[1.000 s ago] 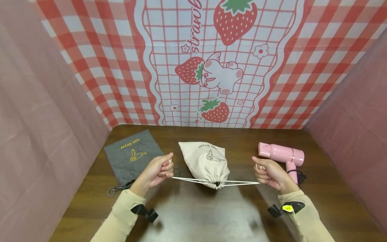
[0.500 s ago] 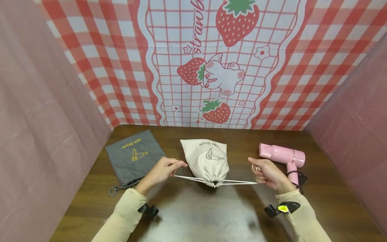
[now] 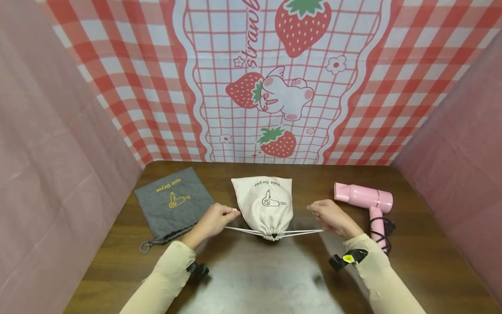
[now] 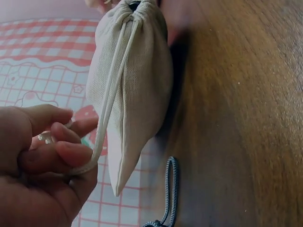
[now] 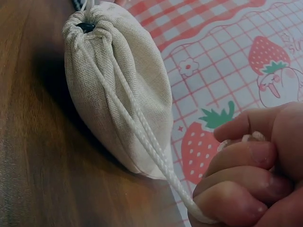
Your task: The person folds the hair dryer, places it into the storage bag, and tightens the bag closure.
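A cream drawstring bag (image 3: 270, 205) printed "Hair Dryer" lies bulging on the table, its mouth gathered nearly closed. Something black shows in the small opening (image 5: 86, 27). My left hand (image 3: 213, 220) holds the white cord (image 4: 112, 90) that runs out from the left of the mouth, fingers curled round it. On the other side, my right hand (image 3: 333, 216) grips the right cord (image 5: 142, 125) in curled fingers. Both cords stretch sideways from the mouth. The rest of the bag's contents is hidden.
Left of my left hand, a grey drawstring bag (image 3: 172, 203) with yellow print lies flat, its grey cord loop (image 4: 171, 189) loose. A pink hair dryer (image 3: 364, 197) with a black cable rests to the right. A checked strawberry cloth (image 3: 255, 83) hangs behind the wooden table (image 3: 251, 283).
Both hands have come inward, closer to the cream bag, and the cord spans have shortened. The bag's print faces up more fully now.
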A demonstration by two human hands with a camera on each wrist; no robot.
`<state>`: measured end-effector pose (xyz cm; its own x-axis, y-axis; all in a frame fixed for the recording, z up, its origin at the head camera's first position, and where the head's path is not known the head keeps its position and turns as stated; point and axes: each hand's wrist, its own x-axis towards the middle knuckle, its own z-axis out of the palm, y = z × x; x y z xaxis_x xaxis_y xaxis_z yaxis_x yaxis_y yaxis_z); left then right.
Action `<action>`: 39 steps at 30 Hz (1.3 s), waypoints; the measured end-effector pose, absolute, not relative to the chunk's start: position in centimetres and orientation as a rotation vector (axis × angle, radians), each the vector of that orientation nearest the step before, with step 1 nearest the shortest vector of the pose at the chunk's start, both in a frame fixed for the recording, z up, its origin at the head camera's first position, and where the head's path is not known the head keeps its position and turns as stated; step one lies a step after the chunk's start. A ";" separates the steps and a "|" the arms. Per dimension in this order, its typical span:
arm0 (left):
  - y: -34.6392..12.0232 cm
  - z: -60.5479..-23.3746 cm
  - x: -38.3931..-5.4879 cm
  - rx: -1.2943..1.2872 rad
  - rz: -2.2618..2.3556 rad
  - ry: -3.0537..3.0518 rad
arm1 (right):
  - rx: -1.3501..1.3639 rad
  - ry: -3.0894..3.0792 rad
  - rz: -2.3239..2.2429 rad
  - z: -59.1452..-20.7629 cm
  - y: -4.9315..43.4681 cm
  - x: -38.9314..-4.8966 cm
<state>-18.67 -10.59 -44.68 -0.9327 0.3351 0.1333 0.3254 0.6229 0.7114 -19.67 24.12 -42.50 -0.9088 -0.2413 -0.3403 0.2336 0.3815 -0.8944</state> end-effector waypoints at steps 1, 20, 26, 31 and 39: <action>-10.5 -44.8 -18.8 0.560 1.214 2.833 | -0.015 2.259 -1.516 -42.6 24.0 -19.9; -8.7 -46.3 -21.0 0.579 1.084 2.935 | -0.124 2.552 -1.221 -42.5 25.0 -20.4; -6.8 -46.3 -22.7 0.704 1.058 2.917 | -0.119 2.524 -1.193 -41.5 26.6 -20.1; -5.1 -46.4 -24.1 0.746 1.020 2.903 | -0.063 2.441 -1.196 -41.0 27.7 -19.6; -2.0 -46.5 -25.9 0.841 0.974 2.890 | -0.062 2.433 -1.112 -40.0 29.3 -18.8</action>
<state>-25.90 -1.98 -46.53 -0.8585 0.4787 0.1840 0.4924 0.6692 0.5565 -18.77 29.30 -39.96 -0.8926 -0.2265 -0.3899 0.1465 0.6720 -0.7259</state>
